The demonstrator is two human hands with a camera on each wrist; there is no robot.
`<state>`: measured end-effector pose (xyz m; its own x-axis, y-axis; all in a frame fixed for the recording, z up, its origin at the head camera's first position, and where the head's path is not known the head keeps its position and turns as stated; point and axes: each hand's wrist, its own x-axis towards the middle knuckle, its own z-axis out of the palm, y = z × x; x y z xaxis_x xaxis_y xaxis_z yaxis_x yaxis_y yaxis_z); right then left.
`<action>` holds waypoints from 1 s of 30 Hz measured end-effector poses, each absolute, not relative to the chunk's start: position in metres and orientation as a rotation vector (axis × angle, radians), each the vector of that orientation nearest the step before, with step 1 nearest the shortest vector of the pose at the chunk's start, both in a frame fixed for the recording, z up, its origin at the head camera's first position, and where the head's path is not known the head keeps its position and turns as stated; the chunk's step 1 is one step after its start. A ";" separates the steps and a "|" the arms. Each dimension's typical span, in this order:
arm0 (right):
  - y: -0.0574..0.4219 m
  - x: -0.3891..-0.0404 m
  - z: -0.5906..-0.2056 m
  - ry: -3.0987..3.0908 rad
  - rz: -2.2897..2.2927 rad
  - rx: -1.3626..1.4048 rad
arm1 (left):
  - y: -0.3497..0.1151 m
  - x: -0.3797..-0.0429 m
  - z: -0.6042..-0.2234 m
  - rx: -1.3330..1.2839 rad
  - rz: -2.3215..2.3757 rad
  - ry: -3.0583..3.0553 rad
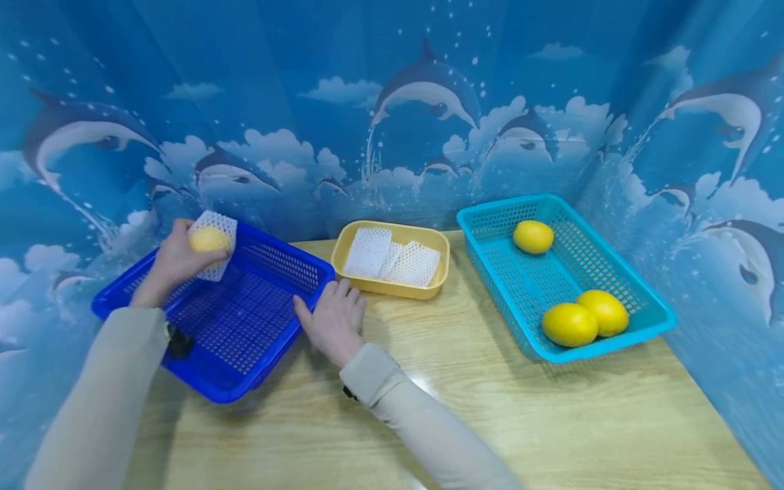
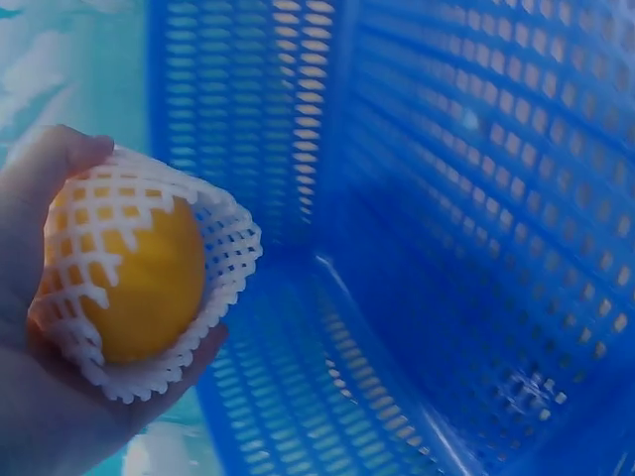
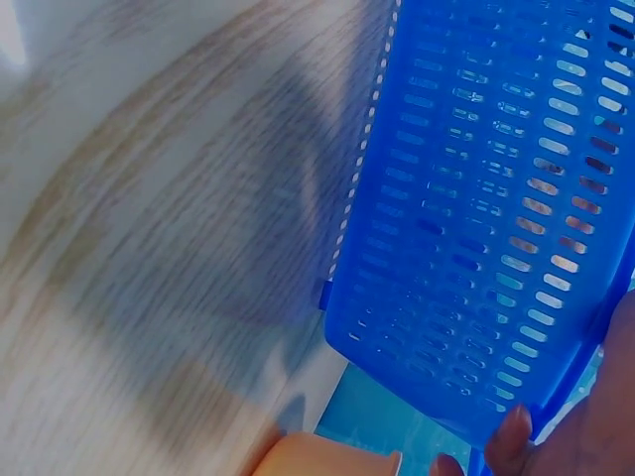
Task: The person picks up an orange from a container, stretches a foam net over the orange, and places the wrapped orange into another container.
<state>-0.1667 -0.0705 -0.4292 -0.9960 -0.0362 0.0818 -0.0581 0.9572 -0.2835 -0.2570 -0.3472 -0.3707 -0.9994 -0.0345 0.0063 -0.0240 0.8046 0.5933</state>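
My left hand [image 1: 174, 257] grips a yellow, oval, lemon-like fruit [image 2: 159, 278] covered by a white foam net sleeve [image 1: 214, 271]. In the left wrist view, the sleeve's mouth gapes and bare yellow skin shows inside it. The fruit is over the back left part of a blue plastic basket [image 1: 239, 313], which stands tilted. With thumb inside and fingers outside, my right hand [image 1: 333, 320] holds the basket's right rim. The right wrist view shows fingertips [image 3: 513, 436] at the basket's corner.
A small yellow tray [image 1: 392, 288] beyond my right hand holds white foam net sleeves [image 1: 367, 252]. On the right, a turquoise basket [image 1: 511, 299] contains three yellow fruits [image 1: 533, 237]. A dolphin-print curtain [image 1: 343, 102] borders the wooden table [image 1: 465, 415] at the back and sides.
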 end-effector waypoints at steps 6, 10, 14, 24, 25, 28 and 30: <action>-0.069 -0.168 -0.427 -3.052 0.441 0.060 | -0.351 -0.266 -0.387 -0.015 -0.674 -3.023; -0.069 -0.168 -0.427 -3.060 0.435 0.062 | -0.354 -0.268 -0.399 -0.006 -0.610 -3.011; -0.070 -0.167 -0.427 -3.072 0.424 0.072 | -0.357 -0.269 -0.408 0.036 -0.599 -3.003; -0.070 -0.168 -0.426 -3.079 0.434 0.075 | -0.358 -0.276 -0.415 0.033 -0.561 -3.032; -0.069 -0.168 -0.426 -3.078 0.435 0.078 | -0.357 -0.277 -0.416 0.020 -0.552 -3.037; -0.069 -0.168 -0.426 -3.079 0.437 0.084 | -0.356 -0.279 -0.420 -0.010 -0.527 -3.063; -0.069 -0.167 -0.427 -3.085 0.430 0.084 | -0.353 -0.279 -0.423 -0.021 -0.527 -3.082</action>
<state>-0.1673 -0.0689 -0.4268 -0.9982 -0.0496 0.0330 -0.0567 0.9605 -0.2723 -0.2788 -0.3534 -0.4225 -0.9998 0.0109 0.0164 0.0158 0.9431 0.3323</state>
